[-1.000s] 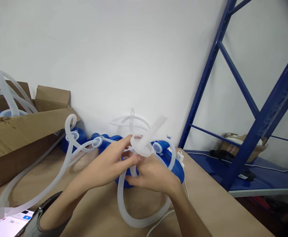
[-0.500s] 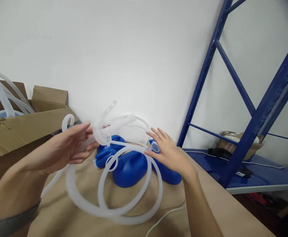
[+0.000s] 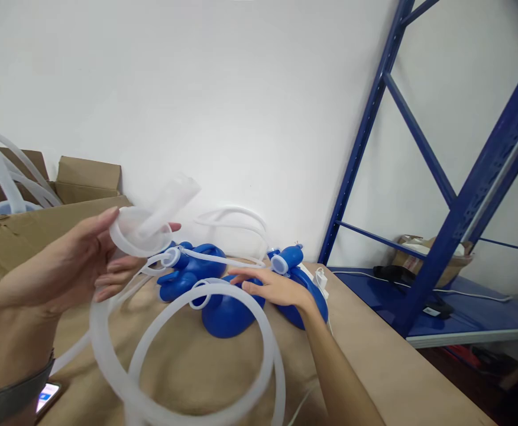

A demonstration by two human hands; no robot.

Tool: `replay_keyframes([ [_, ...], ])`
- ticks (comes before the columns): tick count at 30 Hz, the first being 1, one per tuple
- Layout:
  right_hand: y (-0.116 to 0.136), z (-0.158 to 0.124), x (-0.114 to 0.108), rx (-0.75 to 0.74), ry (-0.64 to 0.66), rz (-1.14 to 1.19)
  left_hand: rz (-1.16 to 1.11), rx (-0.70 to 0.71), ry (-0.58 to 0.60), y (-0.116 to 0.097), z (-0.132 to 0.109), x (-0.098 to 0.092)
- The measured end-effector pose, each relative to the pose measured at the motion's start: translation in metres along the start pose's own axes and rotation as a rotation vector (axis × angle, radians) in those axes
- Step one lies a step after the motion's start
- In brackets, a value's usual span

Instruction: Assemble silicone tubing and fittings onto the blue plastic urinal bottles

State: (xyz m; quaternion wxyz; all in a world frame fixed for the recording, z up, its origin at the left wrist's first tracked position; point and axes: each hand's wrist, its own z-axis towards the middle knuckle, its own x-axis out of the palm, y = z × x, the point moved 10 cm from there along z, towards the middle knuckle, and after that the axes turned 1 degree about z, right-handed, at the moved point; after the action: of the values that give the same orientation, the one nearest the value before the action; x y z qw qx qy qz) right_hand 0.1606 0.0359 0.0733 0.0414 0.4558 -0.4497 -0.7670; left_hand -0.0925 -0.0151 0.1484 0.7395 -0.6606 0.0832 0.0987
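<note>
My left hand [image 3: 94,257] is closed around a clear, whitish tube [image 3: 100,331] just below its wide funnel-like end [image 3: 141,234]. A straight tubular piece, smeared by motion, shows above that end. The tube hangs down in large loops in front of me. My right hand [image 3: 277,287] reaches over a blue plastic bottle [image 3: 227,313], fingers stretched out to the left; whether they touch it I cannot tell. More blue bottles stand behind and beside it, one [image 3: 310,296] on the right and another [image 3: 192,269] on the left with a thin white tube at its neck.
A cardboard box [image 3: 41,236] with tubes in it stands at the left. A lit phone [image 3: 47,397] lies near my left wrist. White plugs [image 3: 321,281] sit at the table's back right. Blue metal shelving [image 3: 423,142] rises on the right; a white wall closes the back.
My left hand has moved left and turned the funnel-like end towards me, and the loops have dropped nearer. My right hand has moved left and down, over the middle blue bottle.
</note>
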Motion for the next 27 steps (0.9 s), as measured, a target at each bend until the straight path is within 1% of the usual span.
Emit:
replay_keyframes([
  [1,0.002,-0.001,0.002,-0.018,0.022,0.042,-0.104,-0.052,0.012,0.001,-0.001,0.002],
  [3,0.005,-0.004,0.0,-0.036,0.004,0.076,-0.292,-0.103,0.005,0.003,0.0,0.002],
  [5,0.005,-0.004,-0.002,-0.007,-0.045,0.008,-0.357,-0.071,-0.015,0.002,0.004,-0.002],
  [6,0.004,-0.003,0.0,0.02,-0.049,-0.048,-0.35,-0.05,0.003,0.003,0.008,-0.002],
  [8,0.001,0.002,0.007,0.054,-0.035,-0.135,-0.254,-0.037,0.11,0.01,0.014,0.007],
  [10,-0.002,0.008,0.013,0.07,-0.045,-0.165,-0.067,-0.043,0.232,0.021,0.018,0.021],
  [11,-0.005,0.01,0.014,0.081,-0.058,-0.17,0.041,-0.043,0.266,0.025,0.019,0.027],
  [12,-0.008,0.012,0.016,0.093,-0.069,-0.172,0.147,-0.036,0.274,0.028,0.02,0.03],
  [14,-0.014,0.015,0.019,0.106,-0.067,-0.179,0.319,-0.02,0.255,0.031,0.022,0.034],
  [17,-0.018,0.016,0.024,0.087,-0.018,-0.186,0.451,-0.013,0.254,0.034,0.024,0.038],
  [19,-0.018,0.015,0.024,0.082,0.004,-0.175,0.524,-0.018,0.271,0.038,0.026,0.039],
  [21,-0.019,0.011,0.017,0.099,-0.011,-0.154,0.606,-0.006,0.291,0.04,0.026,0.038],
  [24,-0.024,0.0,-0.003,0.178,-0.104,-0.11,0.654,0.021,0.315,0.037,0.022,0.039],
  [27,-0.028,-0.013,-0.022,0.224,-0.158,-0.021,0.602,0.045,0.267,0.025,0.017,0.034],
])
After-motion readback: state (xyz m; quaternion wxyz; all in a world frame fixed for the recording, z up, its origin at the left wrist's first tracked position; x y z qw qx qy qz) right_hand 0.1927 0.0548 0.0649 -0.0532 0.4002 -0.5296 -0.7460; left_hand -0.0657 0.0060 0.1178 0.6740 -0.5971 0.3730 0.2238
